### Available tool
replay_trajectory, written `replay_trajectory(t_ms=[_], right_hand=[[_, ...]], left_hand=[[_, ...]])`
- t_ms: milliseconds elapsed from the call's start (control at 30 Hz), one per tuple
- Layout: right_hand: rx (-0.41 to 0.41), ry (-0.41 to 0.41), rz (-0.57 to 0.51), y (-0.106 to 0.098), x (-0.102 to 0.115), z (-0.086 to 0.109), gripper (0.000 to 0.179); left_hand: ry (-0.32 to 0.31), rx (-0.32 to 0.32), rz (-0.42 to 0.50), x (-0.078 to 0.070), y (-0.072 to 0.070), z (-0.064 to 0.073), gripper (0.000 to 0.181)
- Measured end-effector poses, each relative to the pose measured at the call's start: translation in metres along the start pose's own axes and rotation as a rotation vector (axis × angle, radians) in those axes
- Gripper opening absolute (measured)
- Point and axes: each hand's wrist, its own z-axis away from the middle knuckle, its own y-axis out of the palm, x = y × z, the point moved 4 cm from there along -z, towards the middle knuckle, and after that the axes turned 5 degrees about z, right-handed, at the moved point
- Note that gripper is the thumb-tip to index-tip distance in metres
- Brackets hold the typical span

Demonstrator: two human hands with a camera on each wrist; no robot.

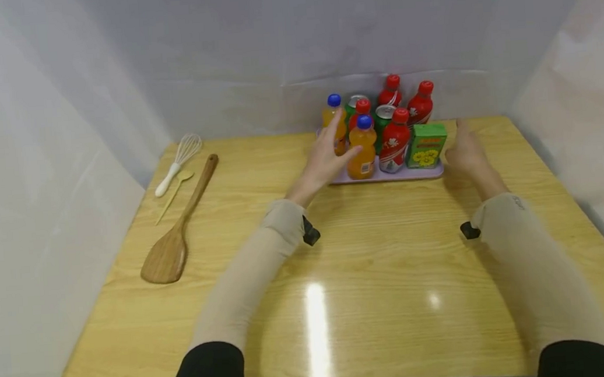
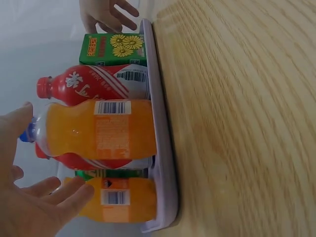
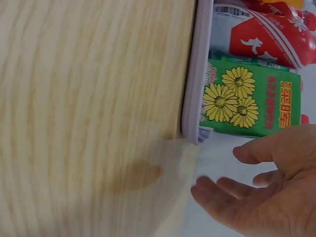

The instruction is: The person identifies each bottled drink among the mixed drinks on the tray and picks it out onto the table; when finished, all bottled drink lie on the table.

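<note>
A lilac tray [image 1: 401,175] at the table's back edge bears orange drink bottles with blue caps, several red bottles, green cans and a green drink carton [image 1: 426,146]. My left hand [image 1: 322,162] is spread at the tray's left side, thumb near the cap of the front orange bottle [image 2: 103,129]; it holds nothing. Beyond the tray's right end, my right hand [image 1: 469,152] hangs beside the carton, fingers apart and loosely bent, gripping nothing. A red bottle [image 3: 266,37] stands next to the carton in the right wrist view. The cans are partly hidden behind the bottles.
On the table's left lie a white-handled whisk [image 1: 178,162], a small yellow spoon [image 1: 175,196] and a wooden spatula [image 1: 179,232]. A pale curtain [image 1: 282,49] hangs right behind the wooden table [image 1: 382,276] and at its sides.
</note>
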Motion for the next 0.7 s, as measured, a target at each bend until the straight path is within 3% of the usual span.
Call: replay_trajectory(t_ms=[167,433,700], right_hand=[[0.055,0.01,0.077,0.012,-0.003,-0.007,0.073],[0.056,-0.034,0.164,0.016,0.001,-0.002,0.048],[0.052,-0.022,0.164,0.018,-0.004,-0.006,0.053]], left_hand=[[-0.03,0.005,0.08,0.008,0.01,-0.008,0.091],[-0.007,-0.009,0.036,0.014,0.022,-0.012,0.081],[-0.006,-0.071,0.06,0.018,0.029,-0.012,0.07]])
